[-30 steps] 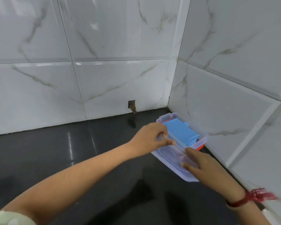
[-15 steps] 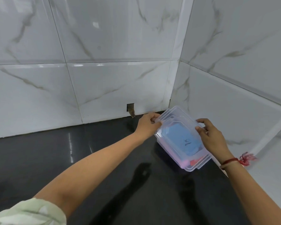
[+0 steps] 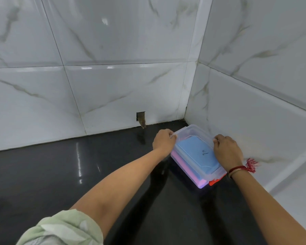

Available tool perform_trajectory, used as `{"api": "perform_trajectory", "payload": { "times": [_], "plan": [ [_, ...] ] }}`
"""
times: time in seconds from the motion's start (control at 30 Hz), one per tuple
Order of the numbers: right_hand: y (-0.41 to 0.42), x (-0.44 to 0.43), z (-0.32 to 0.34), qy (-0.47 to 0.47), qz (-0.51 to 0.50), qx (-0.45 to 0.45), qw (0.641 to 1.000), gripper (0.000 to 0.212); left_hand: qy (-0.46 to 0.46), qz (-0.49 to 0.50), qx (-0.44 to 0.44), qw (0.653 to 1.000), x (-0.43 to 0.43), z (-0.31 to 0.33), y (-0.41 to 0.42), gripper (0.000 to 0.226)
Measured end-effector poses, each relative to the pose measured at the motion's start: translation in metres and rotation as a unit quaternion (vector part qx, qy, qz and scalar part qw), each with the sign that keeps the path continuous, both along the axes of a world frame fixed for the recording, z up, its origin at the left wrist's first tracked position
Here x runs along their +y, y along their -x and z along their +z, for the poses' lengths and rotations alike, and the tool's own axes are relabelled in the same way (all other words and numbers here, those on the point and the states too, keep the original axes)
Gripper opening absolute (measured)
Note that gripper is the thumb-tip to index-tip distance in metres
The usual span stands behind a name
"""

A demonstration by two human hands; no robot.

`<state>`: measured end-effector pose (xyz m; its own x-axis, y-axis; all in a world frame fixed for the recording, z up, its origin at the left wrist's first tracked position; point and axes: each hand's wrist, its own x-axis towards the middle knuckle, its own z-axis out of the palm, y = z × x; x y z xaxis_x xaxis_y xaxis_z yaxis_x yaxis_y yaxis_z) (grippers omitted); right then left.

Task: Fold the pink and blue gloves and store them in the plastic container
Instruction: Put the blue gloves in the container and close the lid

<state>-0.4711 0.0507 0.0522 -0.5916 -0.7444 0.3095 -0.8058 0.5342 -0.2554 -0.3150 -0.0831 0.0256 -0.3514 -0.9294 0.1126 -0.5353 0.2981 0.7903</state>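
Note:
A clear plastic container (image 3: 187, 132) with its clear lid on sits on the black counter, in the corner by the right wall. Through the lid I see the folded blue glove (image 3: 196, 152), and beneath it the pink glove (image 3: 184, 165) shows through the container's side. An orange-red latch (image 3: 215, 182) sticks out at the near end. My left hand (image 3: 163, 142) grips the lid's far left edge. My right hand (image 3: 227, 151) presses on the lid's right edge.
White marble-look tiles form the back wall and the right wall (image 3: 254, 112), meeting just behind the container. A small rectangular hole (image 3: 141, 118) is cut in the back wall at counter level. The glossy black counter (image 3: 69, 174) stretches to the left and toward me.
The lid went from lying beside the open container to sitting on top of it. Both hands then brought the closed container down onto the counter near the corner.

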Motion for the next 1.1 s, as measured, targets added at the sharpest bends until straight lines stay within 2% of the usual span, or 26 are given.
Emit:
{"api": "perform_trajectory", "payload": {
  "times": [0.37,0.43,0.5,0.6,0.73,0.93,1.03,1.1],
  "plan": [
    [-0.003,-0.002,-0.005,-0.088,-0.033,0.108,0.990,0.028,-0.046,0.010,0.008,0.999,-0.005,-0.003,0.008,0.026],
    [-0.002,-0.004,-0.007,-0.098,-0.033,0.089,0.991,0.027,-0.049,0.009,0.007,0.999,-0.005,-0.003,0.009,0.026],
    [0.003,-0.005,-0.008,-0.083,-0.018,0.029,0.996,0.025,-0.058,0.001,0.002,0.998,-0.007,-0.002,0.010,0.025],
    [0.008,-0.005,-0.010,-0.066,-0.006,-0.031,0.997,0.025,-0.117,-0.002,0.031,0.993,-0.010,-0.001,0.012,0.025],
    [0.009,-0.008,-0.011,-0.064,-0.016,-0.048,0.997,0.024,-0.225,-0.004,0.067,0.972,-0.008,0.000,0.016,0.030],
    [0.001,-0.011,-0.011,-0.063,-0.037,-0.050,0.996,0.023,-0.243,-0.003,0.073,0.967,-0.002,0.001,0.025,0.029],
    [-0.001,-0.010,-0.013,-0.051,-0.043,-0.052,0.996,0.024,-0.307,0.035,0.124,0.943,0.001,-0.001,0.028,0.038],
    [0.000,-0.009,-0.013,-0.053,-0.044,-0.050,0.996,0.025,-0.366,0.070,0.140,0.917,0.002,0.000,0.029,0.055]
  ]
}}
